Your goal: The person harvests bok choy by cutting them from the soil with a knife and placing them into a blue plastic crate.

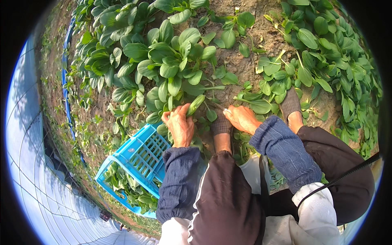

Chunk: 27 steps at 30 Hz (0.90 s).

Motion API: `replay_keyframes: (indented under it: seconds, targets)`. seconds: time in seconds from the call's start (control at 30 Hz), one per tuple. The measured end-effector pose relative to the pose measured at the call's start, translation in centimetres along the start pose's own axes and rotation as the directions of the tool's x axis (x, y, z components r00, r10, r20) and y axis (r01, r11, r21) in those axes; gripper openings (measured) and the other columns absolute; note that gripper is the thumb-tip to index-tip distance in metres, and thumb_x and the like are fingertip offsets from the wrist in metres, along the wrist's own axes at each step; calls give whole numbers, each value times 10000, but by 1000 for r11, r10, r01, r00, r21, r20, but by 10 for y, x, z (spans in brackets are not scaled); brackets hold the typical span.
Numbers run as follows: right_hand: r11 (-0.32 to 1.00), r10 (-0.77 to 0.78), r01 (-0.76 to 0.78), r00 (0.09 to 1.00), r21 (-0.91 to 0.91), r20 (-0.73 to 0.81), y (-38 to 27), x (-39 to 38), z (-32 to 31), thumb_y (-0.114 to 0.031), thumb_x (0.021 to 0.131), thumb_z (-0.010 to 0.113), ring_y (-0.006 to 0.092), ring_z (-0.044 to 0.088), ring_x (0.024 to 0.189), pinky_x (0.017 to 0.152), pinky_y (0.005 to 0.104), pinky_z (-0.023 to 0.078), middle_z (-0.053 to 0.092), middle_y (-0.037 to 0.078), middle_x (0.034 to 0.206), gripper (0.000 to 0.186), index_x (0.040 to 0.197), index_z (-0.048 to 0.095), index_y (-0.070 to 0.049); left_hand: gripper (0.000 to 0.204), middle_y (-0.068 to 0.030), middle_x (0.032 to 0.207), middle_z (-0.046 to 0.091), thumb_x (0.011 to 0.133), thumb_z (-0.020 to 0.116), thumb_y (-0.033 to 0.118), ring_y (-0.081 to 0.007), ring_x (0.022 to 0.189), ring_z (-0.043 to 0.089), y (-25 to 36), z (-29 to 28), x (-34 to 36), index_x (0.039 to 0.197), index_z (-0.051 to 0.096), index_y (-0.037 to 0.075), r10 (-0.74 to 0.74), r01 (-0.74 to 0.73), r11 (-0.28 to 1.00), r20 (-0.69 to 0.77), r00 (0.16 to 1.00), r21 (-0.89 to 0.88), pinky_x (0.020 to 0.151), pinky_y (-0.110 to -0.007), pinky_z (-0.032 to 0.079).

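Note:
My left hand is closed at the lower edge of a leafy bok choy plant, and a pale green leaf sticks up beside its thumb and forefinger. The fingertips are partly hidden among the leaves. To the right, my right hand is closed round what looks like a small knife. Its thin blade points left toward the plant's base, while the handle is hidden in the palm. Both hands are low over the soil, between and beside my feet.
A blue plastic basket holding cut greens lies tilted by my left forearm. Loose bok choy leaves lie on the soil at right, before a dense row of plants. A blue hose runs along the left, near white plastic sheeting.

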State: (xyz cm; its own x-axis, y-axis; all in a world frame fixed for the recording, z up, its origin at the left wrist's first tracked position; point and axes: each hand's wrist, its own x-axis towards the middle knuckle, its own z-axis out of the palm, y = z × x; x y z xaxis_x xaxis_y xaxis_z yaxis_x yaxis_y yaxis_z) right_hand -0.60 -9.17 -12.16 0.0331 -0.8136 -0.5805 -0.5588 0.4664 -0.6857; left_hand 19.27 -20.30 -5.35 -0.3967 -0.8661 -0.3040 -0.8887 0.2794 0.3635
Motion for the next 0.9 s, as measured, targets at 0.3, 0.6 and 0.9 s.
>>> replay_keyframes:
  seconds: [0.3,0.6,0.9]
  targets:
    - [342,62,-139,990,929,125,-27,-12,-61,-563,921,569,56,436,410,370,201,340,458,-26,591,493,913,542,-70,262,-51,960,687,932,568,103,-97,788,632,50,-37,-4,1167,619,-1,-164,609,-33,605,779,-793,700,-222,509]
    - [21,90,-214,973,977,211,-33,-11,-64,-263,892,703,35,380,400,358,192,315,481,-38,633,222,921,559,-96,423,26,953,637,781,804,145,-66,841,553,70,-26,-10,1138,607,31,61,608,396,681,730,-688,783,-246,467]
    - [887,18,102,967,451,-255,-7,-11,-41,-357,932,616,262,572,574,583,395,439,505,97,591,372,831,526,-11,329,-140,1278,570,667,705,119,-338,1241,483,57,-41,7,974,660,11,191,-197,980,180,965,17,1016,-492,340]
